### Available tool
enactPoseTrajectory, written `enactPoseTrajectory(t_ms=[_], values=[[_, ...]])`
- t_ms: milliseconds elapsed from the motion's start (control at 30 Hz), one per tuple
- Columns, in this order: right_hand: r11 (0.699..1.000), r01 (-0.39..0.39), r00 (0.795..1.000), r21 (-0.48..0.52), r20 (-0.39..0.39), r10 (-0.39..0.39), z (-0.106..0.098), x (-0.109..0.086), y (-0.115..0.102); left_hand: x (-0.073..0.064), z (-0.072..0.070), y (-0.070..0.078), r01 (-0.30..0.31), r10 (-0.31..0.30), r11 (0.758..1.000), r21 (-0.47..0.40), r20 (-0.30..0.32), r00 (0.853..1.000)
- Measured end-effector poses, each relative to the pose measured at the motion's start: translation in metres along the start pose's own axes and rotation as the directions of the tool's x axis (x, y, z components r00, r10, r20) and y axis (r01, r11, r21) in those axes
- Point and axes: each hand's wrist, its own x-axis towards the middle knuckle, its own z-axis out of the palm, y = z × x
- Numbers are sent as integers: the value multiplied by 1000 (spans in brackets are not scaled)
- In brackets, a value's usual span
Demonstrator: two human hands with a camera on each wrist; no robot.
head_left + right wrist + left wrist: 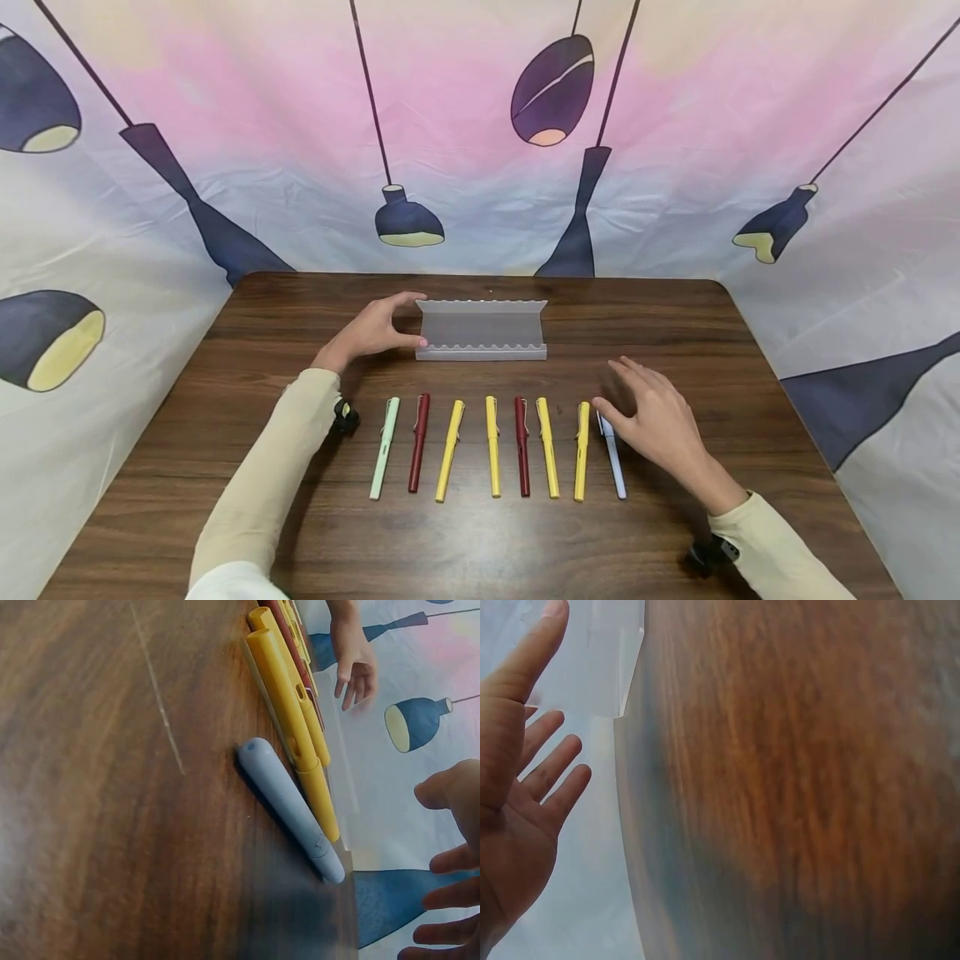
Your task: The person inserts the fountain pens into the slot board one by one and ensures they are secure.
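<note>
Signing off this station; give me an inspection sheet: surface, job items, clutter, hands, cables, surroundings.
Surface: wood-grain table; pale line in the right wrist view, scratch or reflection unclear.
Job items: clear rack; eight pens in a row nearer the person (one green, two red, four yellow, one blue).
Clutter: nothing seen.
Hands: left hand at the rack's left end, grip unclear; right hand by the blue pen, holding nothing; black device on each wrist.
Cables: nothing seen.
Surroundings: backdrop printed with lamps.

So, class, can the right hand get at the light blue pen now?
Probably yes: the right hand, holding nothing, is close to the light blue pen, and nothing lies on top of it.
</note>
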Motion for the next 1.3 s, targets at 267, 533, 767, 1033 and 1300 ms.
enactPoseTrajectory(t_ms=[267,533,767,1033,1300], values=[[999,-24,1000,36,1,24,3,-5,0,5,6,-5,-24,24,1000,-14,8,1000],[995,-66,998,79,19,65,5,-11,0,6,7,-8,-21,23,993,-114,17,1000],[990,-101,994,100,50,96,7,-14,2,7,8,-11,-19,23,986,-167,20,1000],[984,-133,987,118,109,121,12,-11,4,7,8,-9,-7,11,981,-192,21,1000],[974,-192,960,121,228,162,16,-6,5,10,9,-9,22,-16,979,-203,30,999]])
